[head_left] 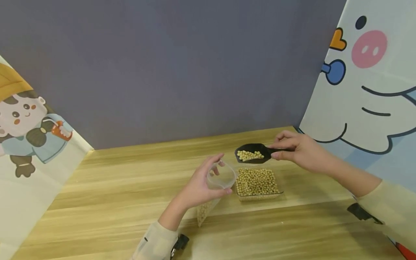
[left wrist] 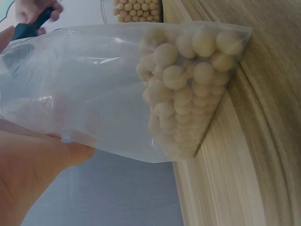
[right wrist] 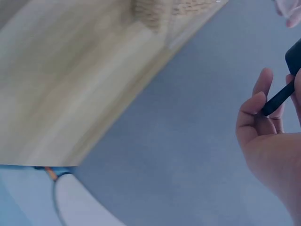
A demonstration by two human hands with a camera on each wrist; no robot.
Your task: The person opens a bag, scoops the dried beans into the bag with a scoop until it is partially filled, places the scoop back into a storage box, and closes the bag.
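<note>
A clear plastic bag (left wrist: 84, 89) stands on the table with pale round beans (left wrist: 188, 80) in its bottom. My left hand (head_left: 201, 182) holds it by the top, thumb and fingers spreading the mouth wide. In my right hand (head_left: 303, 150) is the handle of a black scoop (head_left: 250, 153), pinched between thumb and fingers. Yellow beans lie in the scoop, which hangs above and to the right of the bag's mouth. Beneath the scoop sits a clear square container (head_left: 260, 196) heaped with the same beans. In the right wrist view only part of the scoop (right wrist: 294, 59) shows.
The wood-grain table (head_left: 113, 202) meets a grey panel (head_left: 182, 72) at the back. Printed cartoon panels stand on the left and the right (head_left: 367, 108). A red item (head_left: 404, 251) shows at the lower right corner.
</note>
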